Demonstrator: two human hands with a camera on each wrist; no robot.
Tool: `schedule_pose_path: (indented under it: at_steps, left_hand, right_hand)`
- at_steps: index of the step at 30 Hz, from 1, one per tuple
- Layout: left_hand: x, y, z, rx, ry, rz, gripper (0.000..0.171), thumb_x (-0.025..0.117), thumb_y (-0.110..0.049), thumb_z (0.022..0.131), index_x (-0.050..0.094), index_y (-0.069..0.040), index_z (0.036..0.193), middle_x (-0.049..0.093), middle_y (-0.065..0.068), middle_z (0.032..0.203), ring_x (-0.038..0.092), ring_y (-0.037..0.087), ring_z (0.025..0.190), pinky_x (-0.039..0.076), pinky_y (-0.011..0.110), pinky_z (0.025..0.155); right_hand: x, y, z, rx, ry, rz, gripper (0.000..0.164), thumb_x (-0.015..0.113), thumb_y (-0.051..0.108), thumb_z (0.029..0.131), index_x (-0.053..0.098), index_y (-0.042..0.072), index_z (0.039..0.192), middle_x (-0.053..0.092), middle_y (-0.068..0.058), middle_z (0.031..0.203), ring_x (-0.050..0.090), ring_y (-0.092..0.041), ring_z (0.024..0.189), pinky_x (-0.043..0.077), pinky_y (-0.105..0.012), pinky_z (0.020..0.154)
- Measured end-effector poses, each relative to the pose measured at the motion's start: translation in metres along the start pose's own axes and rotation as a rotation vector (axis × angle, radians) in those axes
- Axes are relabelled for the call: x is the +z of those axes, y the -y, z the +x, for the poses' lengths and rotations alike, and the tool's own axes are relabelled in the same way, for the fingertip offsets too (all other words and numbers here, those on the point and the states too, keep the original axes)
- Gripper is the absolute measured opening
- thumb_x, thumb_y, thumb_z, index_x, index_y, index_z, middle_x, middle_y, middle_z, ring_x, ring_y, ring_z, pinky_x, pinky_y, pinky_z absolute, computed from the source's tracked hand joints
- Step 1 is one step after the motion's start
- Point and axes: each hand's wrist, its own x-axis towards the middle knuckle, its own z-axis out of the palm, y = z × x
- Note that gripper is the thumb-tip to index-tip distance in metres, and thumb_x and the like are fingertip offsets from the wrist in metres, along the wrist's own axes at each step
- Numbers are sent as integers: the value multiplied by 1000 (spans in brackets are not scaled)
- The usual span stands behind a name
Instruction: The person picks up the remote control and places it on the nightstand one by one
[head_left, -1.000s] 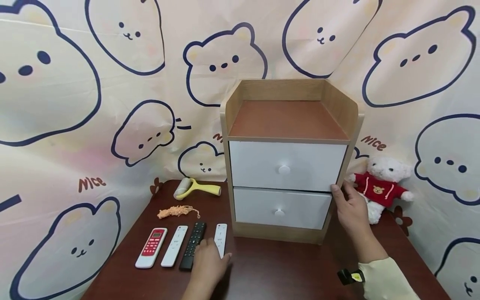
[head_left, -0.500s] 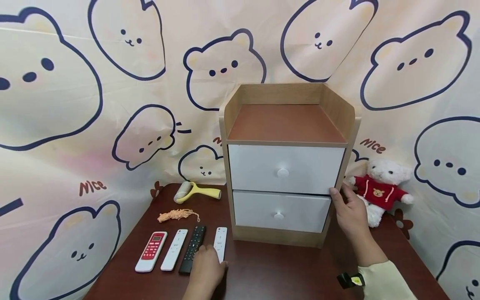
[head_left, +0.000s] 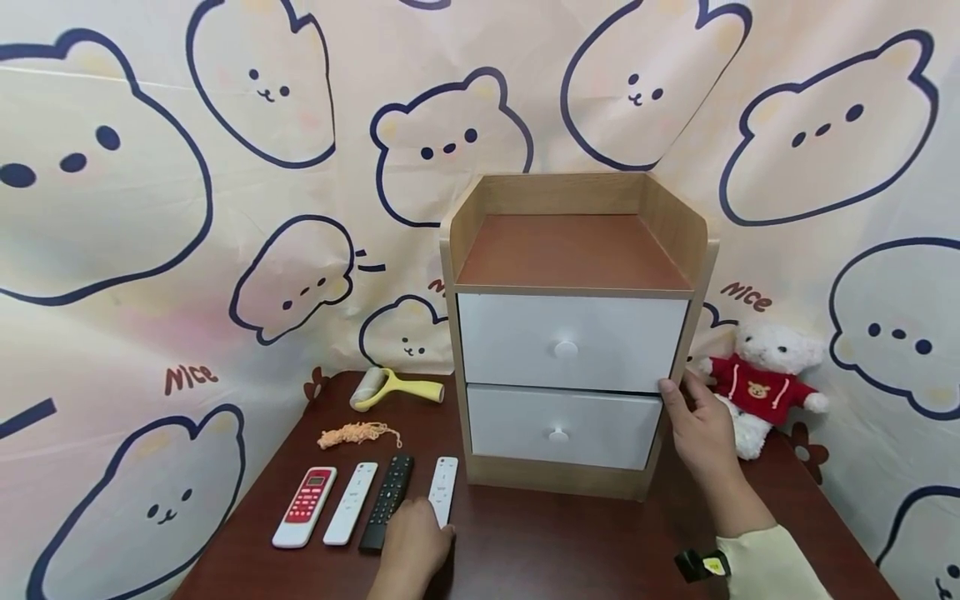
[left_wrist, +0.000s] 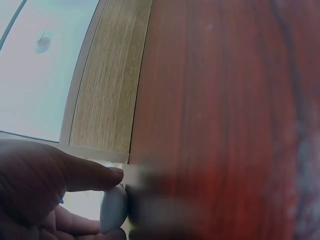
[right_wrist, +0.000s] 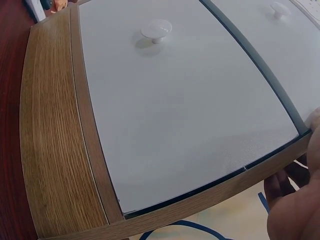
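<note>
A small wooden cabinet (head_left: 555, 478) with two white drawers stands on the dark red-brown table. My left hand (head_left: 415, 533) is at the near end of a slim white remote control (head_left: 444, 483), just left of the cabinet. In the left wrist view, the thumb (left_wrist: 95, 175) and fingers pinch the remote's rounded end (left_wrist: 114, 210) by its sides. My right hand (head_left: 703, 433) grips the cabinet's right side edge, thumb at the front and the other fingers partly hidden behind the panel. Both drawers are closed, with round white knobs (right_wrist: 156, 30).
Left of that remote lie a black remote (head_left: 390, 496), another white remote (head_left: 350, 504) and a white-and-red one (head_left: 305, 508). Behind them are orange yarn (head_left: 356, 433) and a yellow-handled lint roller (head_left: 405, 387). A teddy bear (head_left: 757, 387) in red sits right of the cabinet.
The head view has tilted slightly up, so everything sits a little lower. My left thumb has drawn in closer to the white remote. The right hand stays on the cabinet edge.
</note>
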Motion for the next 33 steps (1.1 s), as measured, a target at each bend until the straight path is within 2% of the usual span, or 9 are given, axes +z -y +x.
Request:
schedule_pose_path:
  at_steps: [4,11,19,20,24,25,27,30,33]
  left_hand:
    - [1,3,0,-20,-25,-25,44,94,-19,76,72,16,90,68,24,83,71,44,80,58,59,75]
    - [-2,5,2,-54,-133,-79,37,91,-19,77,72,11,89,67,23,80,71,45,75,56,58,69]
    - [-17,8,5,-83,-256,-151,41,90,-22,79,77,9,102,71,19,86,73,41,78,56,57,71]
    - [-21,7,5,-88,-274,-162,43,91,-23,80,77,9,104,71,20,88,73,41,79,56,58,72]
    - [-36,4,3,-88,-400,-221,42,91,-24,80,78,6,106,72,19,89,72,41,80,55,56,71]
    - [-41,2,1,-91,-428,-241,41,91,-23,80,79,5,106,72,18,89,72,40,80,54,55,71]
    - [-53,-2,-2,-110,-468,-287,39,92,-23,79,79,2,106,72,15,88,72,35,79,55,49,70]
    - [-76,-11,-11,-155,-496,-358,37,93,-22,80,80,-2,108,71,11,91,73,22,78,57,32,68]
    - [-100,-25,-24,-163,-538,-432,37,95,-18,80,80,-4,110,71,9,94,73,15,78,54,15,67]
  right_hand:
    - [0,-1,-1,9,9,-4,59,58,45,113,54,11,160,63,-21,155,57,-2,118,41,-2,86]
    - [1,-2,-1,7,3,11,60,59,44,113,54,8,161,59,-22,159,58,-34,139,38,-1,89]
    - [0,0,1,21,-2,6,62,59,45,112,53,7,161,57,-21,160,54,-36,147,37,-5,93]
    - [0,0,1,26,-2,2,62,59,45,112,53,7,161,57,-21,160,54,-36,147,39,-7,95]
    - [-1,0,1,37,0,5,62,59,45,112,53,8,161,56,-20,162,52,-37,149,47,-32,110]
    - [-1,-1,1,38,1,6,62,59,45,113,53,8,161,56,-21,162,52,-37,149,47,-34,110]
    - [-1,-1,1,36,0,9,61,59,45,113,53,8,161,56,-20,162,52,-37,149,47,-32,109]
    - [0,-2,1,27,0,16,60,60,44,113,54,8,161,57,-21,160,55,-36,145,45,-13,98]
    - [1,-3,1,17,-5,22,59,60,43,112,55,9,160,59,-21,159,59,-25,136,40,-3,88]
